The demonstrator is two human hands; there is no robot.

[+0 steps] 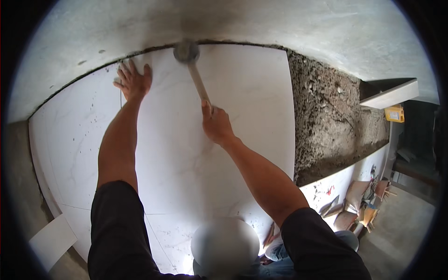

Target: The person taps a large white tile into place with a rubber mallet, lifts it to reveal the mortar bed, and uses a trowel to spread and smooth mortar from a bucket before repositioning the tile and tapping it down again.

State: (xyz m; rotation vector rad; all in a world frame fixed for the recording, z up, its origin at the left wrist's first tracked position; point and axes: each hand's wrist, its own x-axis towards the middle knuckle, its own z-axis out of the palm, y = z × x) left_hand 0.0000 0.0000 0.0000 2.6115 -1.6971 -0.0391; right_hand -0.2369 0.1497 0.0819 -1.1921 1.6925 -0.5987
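My left hand [134, 81] rests with spread fingers on a white marbled tile [242, 168], near its far edge against the grey wall. My right hand [215, 120] is wrapped round the pale handle of a mallet [185, 52], whose round grey head is blurred at the tile's far edge, just right of my left hand. To the right of the tile, rough grey-brown mortar [326, 121] is exposed.
A grey wall [233, 21] curves along the far side. At right are a leaning tile piece [387, 93], a yellow container [394, 113] and scattered tools [368, 217]. A white offcut [51, 240] lies at lower left. A blurred pale round shape [224, 242] is below me.
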